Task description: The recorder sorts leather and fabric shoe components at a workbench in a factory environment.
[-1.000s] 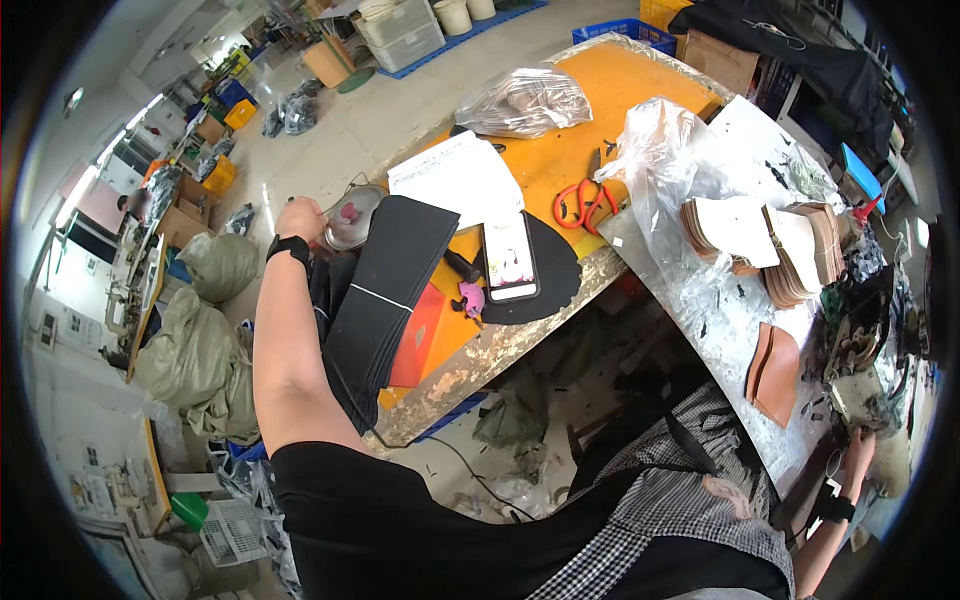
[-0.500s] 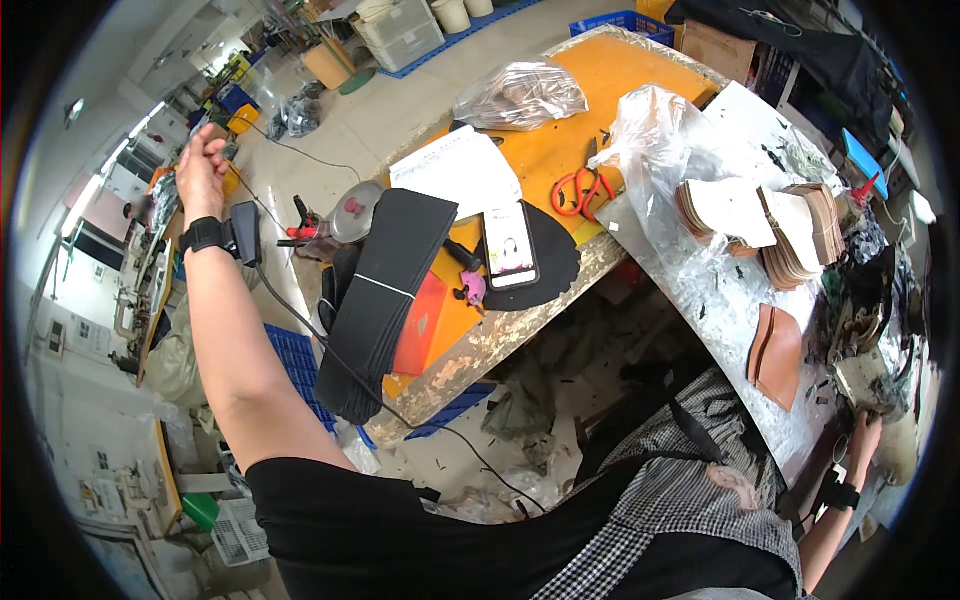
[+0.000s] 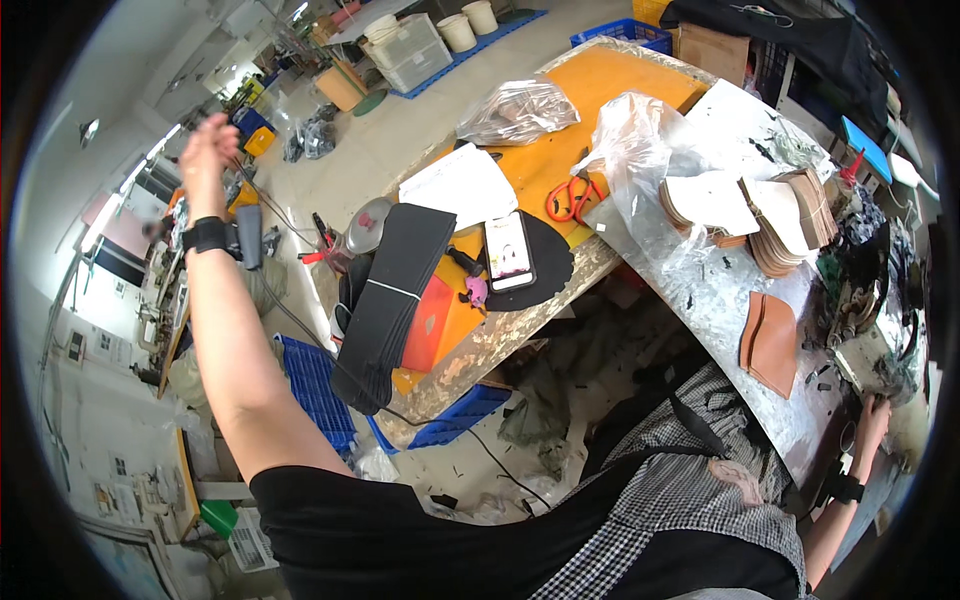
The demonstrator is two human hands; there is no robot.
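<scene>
Far out at the upper left, my left hand [image 3: 208, 155] is raised in the air on a stretched arm. It looks empty, with loosely bent, slightly blurred fingers apart. A black wrist strap and a dark corded device [image 3: 249, 235] are by its wrist. At the far right, my right hand [image 3: 873, 425] is closed against the lower edge of a greasy machine [image 3: 872, 362]; what its fingers hold is hidden. Beside the machine, brown leather pieces [image 3: 769, 343] lie on the metal worktop [image 3: 715, 330]. Stacks of cut pieces [image 3: 775, 232] stand behind them.
An orange-topped table [image 3: 600, 85] holds a tied black strip bundle [image 3: 395, 300], a phone [image 3: 509, 252], red-handled scissors [image 3: 574, 199], white paper [image 3: 458, 185] and plastic bags [image 3: 519, 112]. A cable [image 3: 480, 450] runs beside my body. Blue crates [image 3: 318, 390] stand below the table's left end.
The whole view has shifted slightly. My left hand stays raised and its fingers have moved a little. My right hand remains at the machine.
</scene>
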